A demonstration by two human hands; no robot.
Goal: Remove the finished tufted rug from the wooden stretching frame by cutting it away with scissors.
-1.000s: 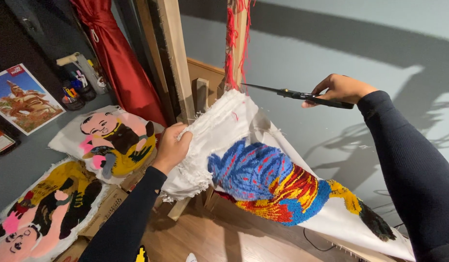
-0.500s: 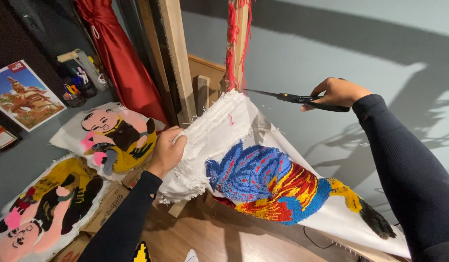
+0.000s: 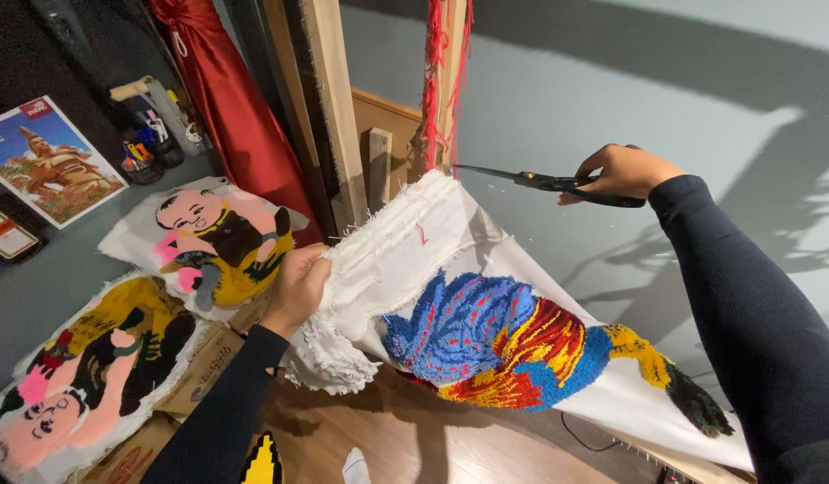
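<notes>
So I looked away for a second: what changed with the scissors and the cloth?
Little changed. The right hand kept the black scissors at the white cloth's top edge, the blades shifting slightly. The left hand stayed gripping the bunched cloth. The colourful tufted bird hangs as before.

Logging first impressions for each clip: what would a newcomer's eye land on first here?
Probably the tufted rug piece in blue, red and yellow at centre, on white backing cloth that the left hand grips by its frayed edge. Next, the black scissors in the right hand at upper right, blades pointing at the cloth's top. Two cartoon-figure rugs lie at left.
</notes>
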